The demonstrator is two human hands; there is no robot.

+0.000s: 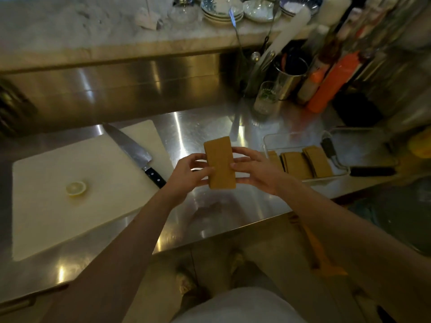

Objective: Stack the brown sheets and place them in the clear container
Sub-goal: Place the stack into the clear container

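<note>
The steel surface (pixel 210 127) carries a white cutting board (pixel 46 206) at the left, a clear container (pixel 303 141) at the right, and near the back a glass (pixel 265 99), a metal cup (pixel 289 80) and an orange bottle (pixel 331 85).

Brown sheets (pixel 220 163), white cutting board (pixel 70 206)

Glossy steel counter (pixel 210 127), matt white plastic board (pixel 58 210), matt brown sheets (pixel 220 164), clear plastic container (pixel 303 141)
</note>
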